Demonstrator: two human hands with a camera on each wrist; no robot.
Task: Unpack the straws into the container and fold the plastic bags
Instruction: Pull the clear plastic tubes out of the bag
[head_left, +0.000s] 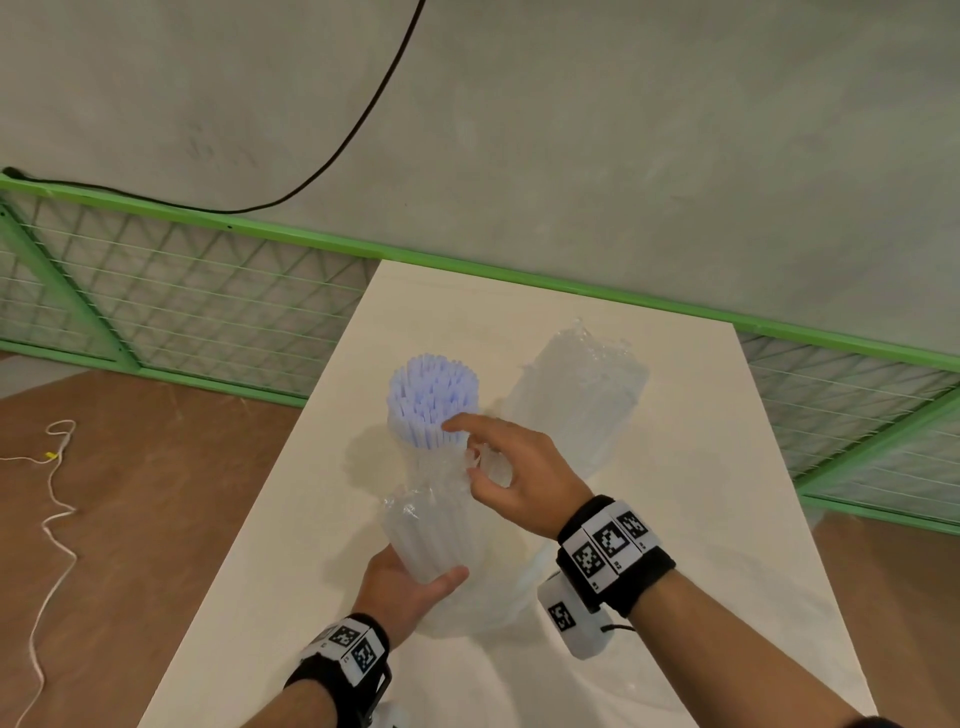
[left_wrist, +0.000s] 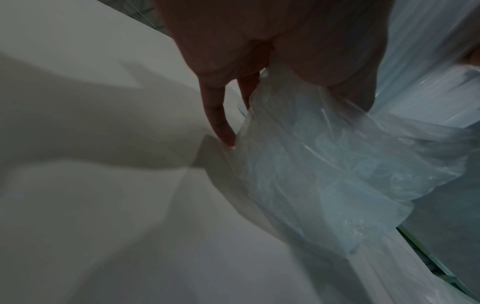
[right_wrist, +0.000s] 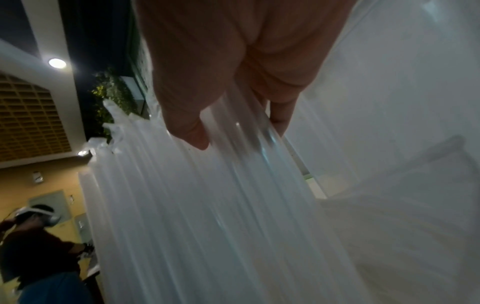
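straw bundle, part-bagged, over white table
my left hand grips its plastic bag; my right hand pinches the bag's bunched neck.

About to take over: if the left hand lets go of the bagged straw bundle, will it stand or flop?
The bagged straw bundle is tall, narrow and upright, so probably tips. Its crinkled film looks slippery and loose under the left hand. The right hand pinches film near the top, which may steady it.

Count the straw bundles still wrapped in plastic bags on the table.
2: one bagged bundle upright at the near centre, held by the left hand and right hand; another behind them, untouched. Others may be hidden.
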